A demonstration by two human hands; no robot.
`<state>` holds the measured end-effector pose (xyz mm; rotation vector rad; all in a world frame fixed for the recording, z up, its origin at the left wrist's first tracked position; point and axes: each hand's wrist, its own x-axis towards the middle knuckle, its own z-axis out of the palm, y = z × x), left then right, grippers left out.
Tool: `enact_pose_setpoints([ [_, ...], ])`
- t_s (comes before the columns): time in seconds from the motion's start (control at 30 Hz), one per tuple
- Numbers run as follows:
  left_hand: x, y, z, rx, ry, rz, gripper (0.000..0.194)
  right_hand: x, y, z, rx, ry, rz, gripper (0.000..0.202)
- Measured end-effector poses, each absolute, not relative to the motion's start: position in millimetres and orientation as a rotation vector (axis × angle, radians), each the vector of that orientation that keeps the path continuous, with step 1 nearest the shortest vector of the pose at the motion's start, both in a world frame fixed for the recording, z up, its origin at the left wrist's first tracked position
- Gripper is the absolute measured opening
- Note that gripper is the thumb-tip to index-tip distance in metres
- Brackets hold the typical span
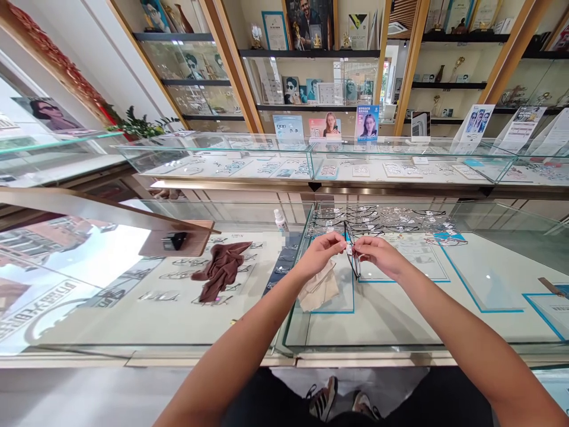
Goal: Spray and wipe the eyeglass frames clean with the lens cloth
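Note:
Both hands meet over the glass counter, around a pair of dark-framed glasses point(355, 268) held upright between them. My left hand point(320, 254) pinches the small white tag point(349, 248) at the frame from the left. From the right, the fingertips of my right hand point(379, 254) are closed on the frame beside the tag. A beige cloth point(320, 289) lies on the counter just below my left hand. Behind the hands, several glasses point(400, 228) are laid out in rows.
A brown cloth point(221, 268) lies on the left part of the glass counter point(400, 323). A white spray bottle point(280, 220) stands near the middle. A wooden tray point(194, 238) holds a black object point(174, 241). Another display case point(249, 148) runs behind.

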<state>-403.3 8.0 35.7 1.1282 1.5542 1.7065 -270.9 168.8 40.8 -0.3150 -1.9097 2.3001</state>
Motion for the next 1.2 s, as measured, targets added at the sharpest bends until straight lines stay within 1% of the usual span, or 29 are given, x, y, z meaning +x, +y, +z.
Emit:
enact_pose_setpoints([
  [0.13, -403.4, 8.5, 35.3, 1.13, 1.524, 1.698, 0.035, -270.8, 170.5, 40.4, -0.317, -1.826, 2.389, 0.03],
  [0.33, -407.0, 8.1, 33.3, 1.001, 1.459, 1.715, 0.023, -271.1, 174.9, 40.7, -0.305, -1.758, 2.449, 0.028],
  [0.5, -421.9, 4.3, 34.3, 0.958, 1.306, 1.674, 0.028, -268.1, 186.6, 44.9, -0.21, -1.88, 2.411, 0.025],
  [0.73, -432.4, -2.2, 39.6, 0.857, 1.143, 1.613, 0.038, -264.6, 194.3, 51.3, -0.038, -2.016, 2.489, 0.025],
  [0.87, -435.9, -1.1, 41.0, 0.734, 1.118, 1.766, 0.038, -264.4, 193.3, 53.0, -0.047, -1.859, 2.502, 0.032],
  [1.0, -443.1, 4.7, 34.3, 0.634, 1.159, 1.915, 0.039, -263.0, 196.5, 56.5, -0.152, -1.661, 2.433, 0.035],
  [1.2, -429.1, 11.4, 26.1, 0.678, 1.314, 1.852, 0.026, -262.0, 197.5, 58.7, -0.088, -1.549, 2.465, 0.033],
])
